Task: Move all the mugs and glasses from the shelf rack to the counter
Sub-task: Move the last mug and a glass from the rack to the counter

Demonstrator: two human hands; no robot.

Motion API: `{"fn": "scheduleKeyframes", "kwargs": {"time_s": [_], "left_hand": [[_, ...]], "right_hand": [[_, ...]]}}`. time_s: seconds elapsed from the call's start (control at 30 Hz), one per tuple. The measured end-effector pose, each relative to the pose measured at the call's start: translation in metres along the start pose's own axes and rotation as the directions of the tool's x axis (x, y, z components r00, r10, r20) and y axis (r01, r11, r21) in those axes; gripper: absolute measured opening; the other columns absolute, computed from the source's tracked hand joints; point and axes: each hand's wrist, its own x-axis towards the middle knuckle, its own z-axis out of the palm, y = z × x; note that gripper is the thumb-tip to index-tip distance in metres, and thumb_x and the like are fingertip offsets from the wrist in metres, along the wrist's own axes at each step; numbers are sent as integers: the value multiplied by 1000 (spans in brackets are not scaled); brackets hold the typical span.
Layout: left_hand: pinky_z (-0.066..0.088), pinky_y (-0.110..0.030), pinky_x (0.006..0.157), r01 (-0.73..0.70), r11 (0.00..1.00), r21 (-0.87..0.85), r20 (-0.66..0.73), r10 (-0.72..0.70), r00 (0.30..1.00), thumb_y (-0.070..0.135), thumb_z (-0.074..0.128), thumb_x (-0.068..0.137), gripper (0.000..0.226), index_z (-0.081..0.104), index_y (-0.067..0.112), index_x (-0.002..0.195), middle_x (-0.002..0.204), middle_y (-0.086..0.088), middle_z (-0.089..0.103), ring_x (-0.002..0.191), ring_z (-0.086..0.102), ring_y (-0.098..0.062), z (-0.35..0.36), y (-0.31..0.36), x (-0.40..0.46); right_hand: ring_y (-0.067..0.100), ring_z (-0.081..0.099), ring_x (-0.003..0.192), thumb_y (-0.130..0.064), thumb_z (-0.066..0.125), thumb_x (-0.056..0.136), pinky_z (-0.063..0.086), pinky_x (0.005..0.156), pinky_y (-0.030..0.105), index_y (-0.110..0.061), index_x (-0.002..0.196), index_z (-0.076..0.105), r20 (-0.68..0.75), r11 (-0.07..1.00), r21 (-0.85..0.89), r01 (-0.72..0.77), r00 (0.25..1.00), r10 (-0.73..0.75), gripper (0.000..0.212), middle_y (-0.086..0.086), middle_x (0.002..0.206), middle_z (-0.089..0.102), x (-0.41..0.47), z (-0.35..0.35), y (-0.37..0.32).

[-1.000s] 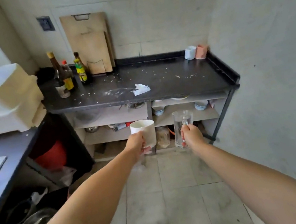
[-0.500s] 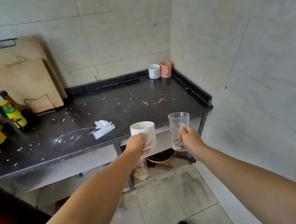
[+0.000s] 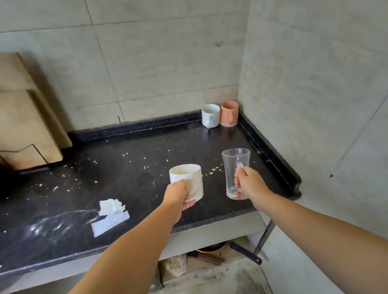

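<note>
White mug [image 3: 189,181] gripped by left hand [image 3: 177,196] | glass mug [image 3: 237,173] gripped by right hand [image 3: 249,184], apparently above counter [image 3: 117,178]

Both bare arms reach forward, stretched long from the bottom corners and drawing nearer each other toward the hands. The left hand [image 3: 178,194] has its fingers curled in a closed grip round the handle side of a white mug [image 3: 189,181], thumb tucked beneath, wrist straight. The right hand [image 3: 250,183] pinches the handle of a clear glass mug [image 3: 234,166], fingers wrapped tight, knuckles toward the camera. The hands sit level, near each other but apart.
</note>
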Motion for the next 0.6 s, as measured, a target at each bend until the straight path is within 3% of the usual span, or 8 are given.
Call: {"fn": "scheduleKeyframes", "kwargs": {"time_s": [0.07,0.13,0.27,0.33,0.43,0.5,0.6], "left_hand": [[51,-30,58,1,1000,6,-23,-1,1000,7,38,86,47,47,3,132,88,-16,58,60,45,-12,1,10,24],[51,-30,58,22,1000,-3,-33,-22,999,9,38,87,45,48,4,131,75,-3,47,59,45,-12,2,20,49],[52,-28,60,8,998,59,-34,-6,999,12,38,90,42,49,5,130,92,-12,49,60,47,-11,-1,47,104],[52,-28,61,17,996,84,-32,-15,999,13,36,91,42,49,4,130,95,-21,51,61,46,-12,0,64,139],[51,-28,60,27,995,97,-31,-24,999,14,36,91,42,50,3,129,79,-5,47,64,46,-13,1,89,182],[52,-27,60,36,992,120,-31,-33,999,14,36,90,43,49,2,130,91,-12,50,71,51,-16,1,100,205],[53,-26,61,55,991,126,-59,-48,997,16,37,90,43,50,2,128,119,-30,52,85,55,-24,3,114,240]], "right_hand": [[15,47,66,-27,32,100,48,70,34,-16,75,50,10,1000,18,-13,1000,12,32,3,72,49,27,9,-6],[14,47,68,-28,32,100,49,71,34,-18,76,49,27,1000,-8,-21,999,21,32,4,75,49,54,20,-10],[12,48,68,-27,31,100,48,63,25,-13,91,53,54,998,-47,-31,998,34,28,3,80,50,111,47,-24],[12,49,69,-27,31,100,51,72,31,-15,85,52,63,997,-64,-43,997,47,29,2,77,50,143,64,-32],[17,52,76,-26,31,99,53,87,42,-16,78,50,89,996,-70,-58,994,64,30,4,77,50,185,88,-49],[19,53,81,-26,31,99,54,88,43,-17,75,49,98,996,-68,-58,993,64,31,4,78,50,207,101,-56],[14,53,72,-24,31,100,52,62,26,-20,68,45,102,997,-63,-34,994,41,35,0,73,49,242,117,-65]]}}
